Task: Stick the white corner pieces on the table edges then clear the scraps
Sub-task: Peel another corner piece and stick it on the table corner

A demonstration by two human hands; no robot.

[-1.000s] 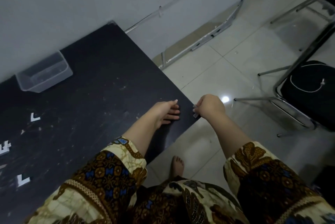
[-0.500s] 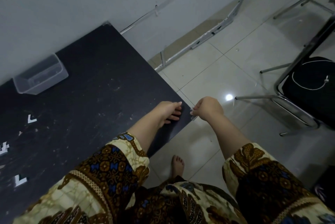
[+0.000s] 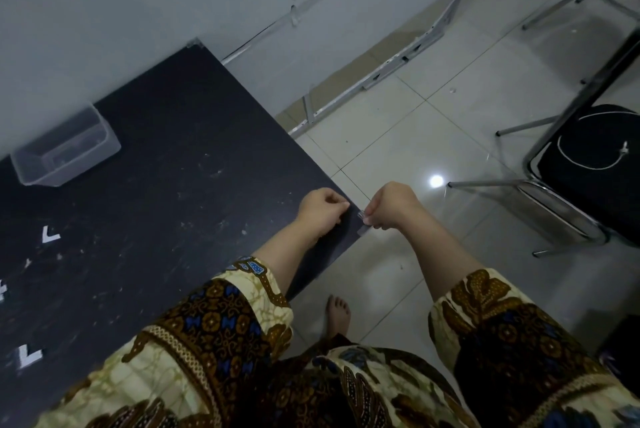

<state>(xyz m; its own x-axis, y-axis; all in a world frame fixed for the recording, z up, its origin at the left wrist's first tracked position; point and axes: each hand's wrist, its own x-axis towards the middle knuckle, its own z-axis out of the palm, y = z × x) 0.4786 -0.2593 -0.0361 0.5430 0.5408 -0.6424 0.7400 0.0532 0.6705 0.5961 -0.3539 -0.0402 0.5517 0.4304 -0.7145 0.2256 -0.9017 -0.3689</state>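
The black table [image 3: 166, 164] fills the left half of the view. At its near right corner my right hand [image 3: 391, 204] pinches a small pale corner piece [image 3: 363, 223] against the edge. My left hand [image 3: 320, 211] rests on the tabletop just left of that corner, fingers curled in, nothing visible in it. Loose white L-shaped corner pieces lie far left on the table: one [image 3: 49, 235] higher up, one [image 3: 28, 355] lower down, another cut off by the frame edge [image 3: 2, 291].
A clear plastic bin [image 3: 65, 147] stands at the table's back edge by the grey wall. Black metal-framed chairs [image 3: 595, 164] stand on the tiled floor to the right. My bare foot [image 3: 337, 315] is below the table's corner. Small pale specks dot the tabletop.
My left hand's fingers have curled from flat on the table into a loose fist. My right hand has stayed at the corner, still pinching the piece. The view has shifted slightly.
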